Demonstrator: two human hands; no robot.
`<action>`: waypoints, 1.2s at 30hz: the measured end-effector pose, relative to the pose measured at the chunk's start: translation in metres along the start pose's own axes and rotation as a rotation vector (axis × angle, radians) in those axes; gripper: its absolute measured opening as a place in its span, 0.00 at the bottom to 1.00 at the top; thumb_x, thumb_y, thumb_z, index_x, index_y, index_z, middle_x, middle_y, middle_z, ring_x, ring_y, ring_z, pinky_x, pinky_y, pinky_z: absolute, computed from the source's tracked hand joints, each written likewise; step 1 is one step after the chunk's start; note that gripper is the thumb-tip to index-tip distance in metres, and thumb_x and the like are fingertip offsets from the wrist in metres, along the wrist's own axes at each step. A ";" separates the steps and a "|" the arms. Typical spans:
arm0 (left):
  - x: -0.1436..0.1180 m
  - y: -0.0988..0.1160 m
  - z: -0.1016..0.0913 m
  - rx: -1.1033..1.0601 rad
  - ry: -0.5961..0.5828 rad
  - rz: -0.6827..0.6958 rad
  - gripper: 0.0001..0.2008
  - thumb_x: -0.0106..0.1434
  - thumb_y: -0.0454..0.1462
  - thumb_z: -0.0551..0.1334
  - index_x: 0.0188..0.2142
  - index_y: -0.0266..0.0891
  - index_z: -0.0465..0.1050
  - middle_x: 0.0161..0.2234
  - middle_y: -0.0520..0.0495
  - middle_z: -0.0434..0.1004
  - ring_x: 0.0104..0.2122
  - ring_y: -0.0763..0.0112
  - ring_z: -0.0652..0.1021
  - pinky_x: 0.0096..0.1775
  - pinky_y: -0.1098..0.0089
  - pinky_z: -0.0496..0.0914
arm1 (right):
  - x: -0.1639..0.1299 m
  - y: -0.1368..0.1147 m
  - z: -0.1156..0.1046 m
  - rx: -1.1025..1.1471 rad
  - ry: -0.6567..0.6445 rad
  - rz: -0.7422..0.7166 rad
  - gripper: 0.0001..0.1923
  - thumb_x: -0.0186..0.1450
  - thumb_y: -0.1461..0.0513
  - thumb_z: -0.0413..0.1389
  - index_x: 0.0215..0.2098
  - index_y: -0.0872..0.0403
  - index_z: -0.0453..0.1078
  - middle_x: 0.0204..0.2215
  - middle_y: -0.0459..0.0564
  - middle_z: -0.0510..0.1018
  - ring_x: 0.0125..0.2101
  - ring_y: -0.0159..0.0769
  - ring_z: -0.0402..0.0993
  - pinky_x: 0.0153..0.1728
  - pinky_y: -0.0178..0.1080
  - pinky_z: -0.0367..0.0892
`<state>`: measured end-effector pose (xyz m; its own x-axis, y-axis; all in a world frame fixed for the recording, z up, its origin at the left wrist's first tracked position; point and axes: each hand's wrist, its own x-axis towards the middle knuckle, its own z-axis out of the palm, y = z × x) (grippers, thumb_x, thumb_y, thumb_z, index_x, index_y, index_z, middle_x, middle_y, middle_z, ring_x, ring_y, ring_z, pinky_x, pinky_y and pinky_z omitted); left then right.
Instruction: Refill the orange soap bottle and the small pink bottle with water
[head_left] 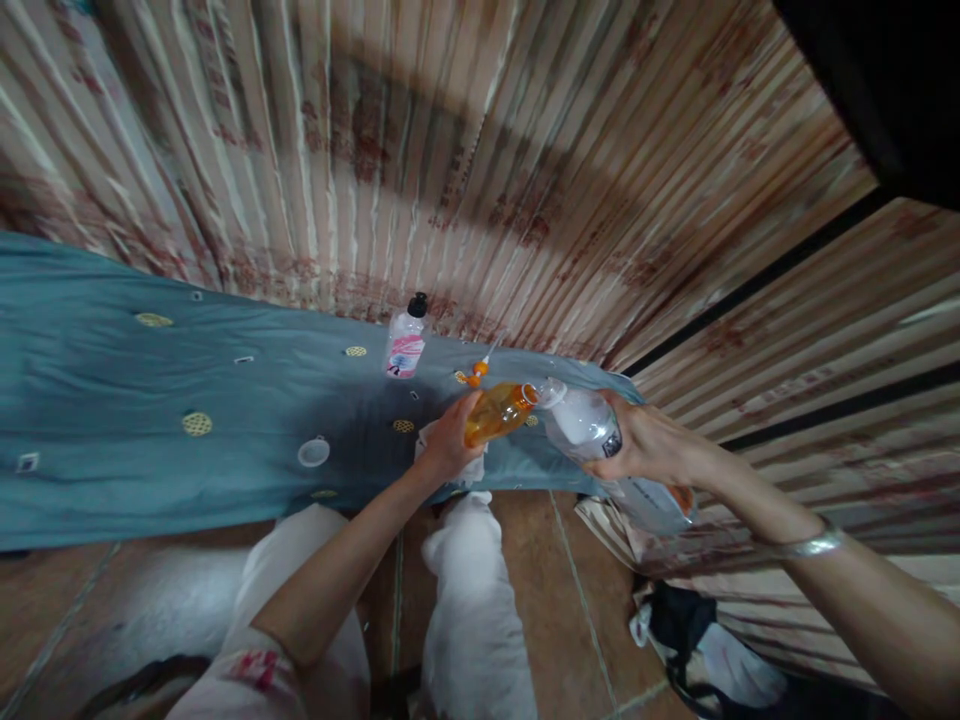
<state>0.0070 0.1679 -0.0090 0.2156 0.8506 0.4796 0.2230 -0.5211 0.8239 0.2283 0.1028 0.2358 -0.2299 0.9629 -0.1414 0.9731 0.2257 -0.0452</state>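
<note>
My left hand (450,438) is closed round an amber see-through bottle (496,414), which is tilted with its uncapped neck to the right. In my right hand (637,440) is a large clear plastic bottle (581,420), tipped so that its mouth meets or nearly meets the amber bottle's neck. Whether liquid passes between them I cannot make out. Just behind the amber bottle lies an orange pump top (478,372) with a thin tube. A white cloth (472,468) sits under my left hand. Farther left stands a clear pump bottle (406,345) with a pink label and black top.
A teal patterned cloth (255,400) covers the long low surface before me. Behind it hangs a pleated beige curtain (420,150), with dark bars (765,280) at right. Dark and white items (697,640) lie on the tiled floor (559,590) at lower right.
</note>
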 end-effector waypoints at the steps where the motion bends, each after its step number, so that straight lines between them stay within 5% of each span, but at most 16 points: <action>1: 0.000 0.001 0.000 0.002 -0.003 0.002 0.40 0.52 0.29 0.66 0.65 0.39 0.59 0.62 0.35 0.71 0.62 0.51 0.72 0.64 0.46 0.66 | 0.000 0.000 0.000 0.014 -0.026 0.013 0.39 0.49 0.49 0.65 0.56 0.56 0.66 0.31 0.49 0.81 0.32 0.46 0.80 0.31 0.40 0.70; 36: -0.001 -0.007 0.004 0.032 -0.003 0.021 0.39 0.53 0.31 0.65 0.64 0.37 0.58 0.61 0.32 0.71 0.61 0.51 0.74 0.64 0.46 0.67 | 0.000 -0.008 -0.007 0.010 -0.101 0.023 0.37 0.50 0.50 0.62 0.55 0.57 0.68 0.31 0.51 0.81 0.31 0.46 0.80 0.29 0.39 0.68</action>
<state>0.0086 0.1705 -0.0162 0.2237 0.8392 0.4957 0.2487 -0.5409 0.8035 0.2203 0.1020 0.2431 -0.2076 0.9480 -0.2410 0.9782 0.2014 -0.0504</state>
